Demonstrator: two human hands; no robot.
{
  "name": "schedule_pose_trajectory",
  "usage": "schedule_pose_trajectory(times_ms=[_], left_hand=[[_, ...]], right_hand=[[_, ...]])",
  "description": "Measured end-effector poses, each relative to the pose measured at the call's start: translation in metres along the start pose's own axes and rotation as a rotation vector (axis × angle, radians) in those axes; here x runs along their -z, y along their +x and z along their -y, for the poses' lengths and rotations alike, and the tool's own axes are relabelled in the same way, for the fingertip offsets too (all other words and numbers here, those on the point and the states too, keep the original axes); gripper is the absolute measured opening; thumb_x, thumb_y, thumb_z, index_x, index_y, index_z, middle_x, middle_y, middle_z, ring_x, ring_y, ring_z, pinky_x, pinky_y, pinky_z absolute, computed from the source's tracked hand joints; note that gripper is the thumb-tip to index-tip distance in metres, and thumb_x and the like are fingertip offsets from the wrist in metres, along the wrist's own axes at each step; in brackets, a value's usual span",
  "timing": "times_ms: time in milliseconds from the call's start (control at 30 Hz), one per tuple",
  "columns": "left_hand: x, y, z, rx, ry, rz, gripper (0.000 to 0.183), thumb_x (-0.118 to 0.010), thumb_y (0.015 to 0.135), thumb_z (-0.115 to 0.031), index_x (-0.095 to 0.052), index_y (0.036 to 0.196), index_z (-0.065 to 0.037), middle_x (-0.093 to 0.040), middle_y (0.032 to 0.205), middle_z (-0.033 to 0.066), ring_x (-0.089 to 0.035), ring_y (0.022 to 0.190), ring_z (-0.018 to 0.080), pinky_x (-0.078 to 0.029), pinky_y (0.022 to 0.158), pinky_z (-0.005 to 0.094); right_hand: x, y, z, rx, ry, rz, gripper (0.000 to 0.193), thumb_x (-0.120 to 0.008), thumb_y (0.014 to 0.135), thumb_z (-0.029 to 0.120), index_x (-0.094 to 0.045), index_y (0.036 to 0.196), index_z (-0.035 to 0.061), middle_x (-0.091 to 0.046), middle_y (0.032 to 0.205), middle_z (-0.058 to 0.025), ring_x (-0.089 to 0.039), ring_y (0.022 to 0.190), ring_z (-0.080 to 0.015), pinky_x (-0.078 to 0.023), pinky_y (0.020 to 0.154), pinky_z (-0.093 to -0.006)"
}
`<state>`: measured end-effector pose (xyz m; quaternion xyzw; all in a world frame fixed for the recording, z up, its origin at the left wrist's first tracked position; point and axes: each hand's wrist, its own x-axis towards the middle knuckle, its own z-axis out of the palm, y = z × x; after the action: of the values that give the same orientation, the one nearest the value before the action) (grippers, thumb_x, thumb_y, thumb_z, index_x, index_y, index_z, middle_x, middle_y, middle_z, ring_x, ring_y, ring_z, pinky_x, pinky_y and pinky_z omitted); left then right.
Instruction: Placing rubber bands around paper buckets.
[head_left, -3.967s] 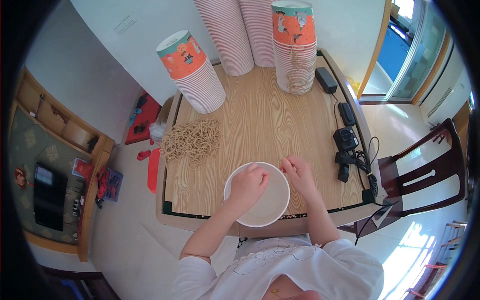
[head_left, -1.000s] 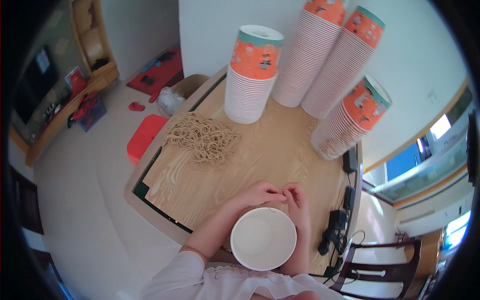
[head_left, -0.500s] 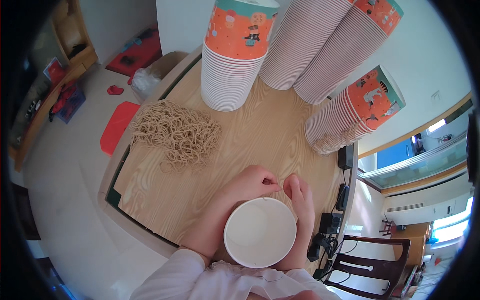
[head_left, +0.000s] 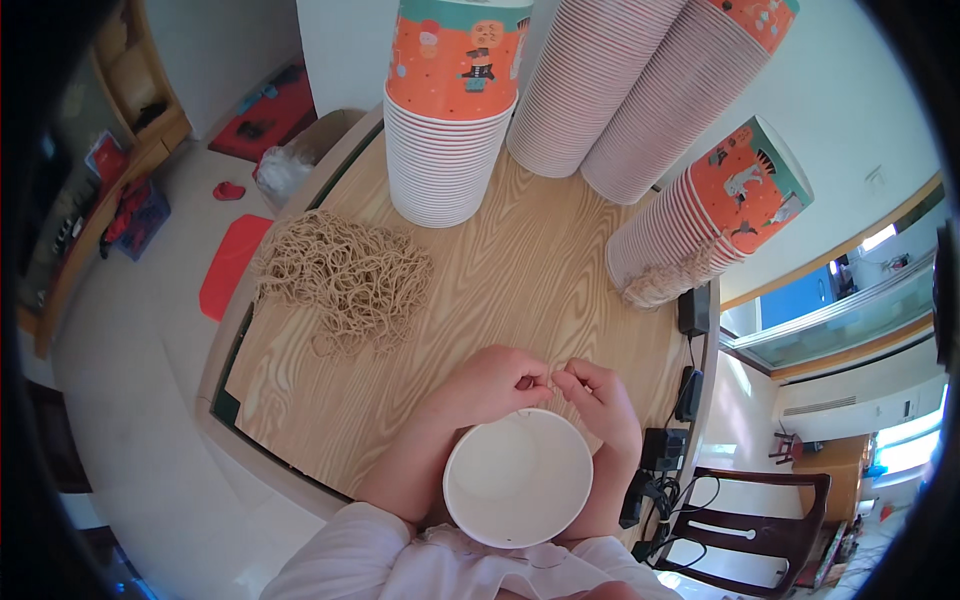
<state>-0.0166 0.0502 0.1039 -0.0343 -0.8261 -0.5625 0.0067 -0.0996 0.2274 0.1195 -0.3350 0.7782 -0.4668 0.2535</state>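
Observation:
In front of my chest stands a white paper bucket (head_left: 517, 480), its open mouth facing up, between my forearms. Just past its far rim, my left hand (head_left: 515, 380) is closed in a pinch. Close by on the right, my right hand (head_left: 592, 390) pinches too, thumb against fingers. A thin tan cord seems to run between the fingertips and down to the bucket's rim; most of it is hidden. A loose heap of tan cord (head_left: 345, 280) lies on the table at the left, apart from both hands.
A stack of paper buckets (head_left: 450, 150) stands at the table's far side, with taller stacks (head_left: 590, 90) behind it. Another stack (head_left: 705, 215) at the right has cord strands (head_left: 665, 285) against it. Black power adapters (head_left: 662, 448) line the right edge, near a dark chair (head_left: 750, 520).
My right hand has turned, its thumb and fingers now bent inward toward the left hand. Both hands stay pinched beyond the rim. The whole view has shifted slightly.

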Motion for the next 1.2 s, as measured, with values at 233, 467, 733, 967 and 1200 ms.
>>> schedule_pose_trajectory(times_ms=[233, 467, 733, 967, 1200], left_hand=[[0.005, -0.001, -0.006, -0.002, -0.006, -0.027, 0.016, -0.067, 0.077, -0.019, -0.062, 0.074, -0.003, -0.06, 0.066, 0.0131, -0.056, 0.059, 0.0288, -0.043, 0.057, 0.039], [0.004, -0.001, -0.004, -0.021, 0.026, -0.043, 0.016, -0.067, 0.076, -0.018, -0.061, 0.075, -0.003, -0.059, 0.069, 0.0127, -0.057, 0.063, 0.0289, -0.044, 0.058, 0.039], [0.003, -0.007, -0.002, -0.024, 0.046, -0.113, 0.014, -0.069, 0.076, -0.017, -0.062, 0.076, -0.004, -0.058, 0.067, 0.0108, -0.055, 0.059, 0.0244, -0.043, 0.055, 0.0355], [0.005, -0.007, -0.008, 0.037, 0.025, -0.107, 0.016, -0.066, 0.077, -0.019, -0.061, 0.074, -0.003, -0.059, 0.07, 0.0119, -0.058, 0.065, 0.0284, -0.045, 0.06, 0.0391], [0.005, -0.007, -0.008, 0.002, 0.036, -0.154, 0.014, -0.07, 0.075, -0.017, -0.065, 0.077, -0.004, -0.06, 0.068, 0.0098, -0.058, 0.061, 0.024, -0.044, 0.056, 0.0347]], right_hand=[[0.0, 0.004, 0.003, 0.002, 0.021, 0.0, 0.016, -0.052, 0.092, 0.009, -0.05, 0.079, -0.0015, -0.043, 0.065, -0.0008, -0.041, 0.064, -0.0084, -0.036, 0.056, -0.0245], [0.002, 0.0, 0.008, 0.013, 0.063, -0.072, 0.008, -0.053, 0.09, 0.002, -0.054, 0.083, -0.0015, -0.05, 0.071, -0.0018, -0.048, 0.067, -0.0089, -0.041, 0.064, -0.0224], [-0.005, 0.004, 0.002, -0.088, 0.042, -0.251, 0.031, -0.048, 0.096, 0.021, -0.054, 0.074, -0.0007, -0.05, 0.061, -0.0041, -0.046, 0.06, -0.0109, -0.039, 0.056, -0.0261], [-0.008, 0.005, 0.003, -0.099, -0.047, -0.132, 0.031, -0.048, 0.096, 0.022, -0.054, 0.075, -0.0005, -0.048, 0.061, -0.0041, -0.046, 0.06, -0.0098, -0.038, 0.055, -0.0252], [-0.006, 0.002, 0.0, -0.019, 0.138, -0.171, 0.01, -0.055, 0.091, 0.009, -0.055, 0.089, -0.0013, -0.052, 0.07, -0.0027, -0.051, 0.068, -0.0103, -0.042, 0.063, -0.0241]])
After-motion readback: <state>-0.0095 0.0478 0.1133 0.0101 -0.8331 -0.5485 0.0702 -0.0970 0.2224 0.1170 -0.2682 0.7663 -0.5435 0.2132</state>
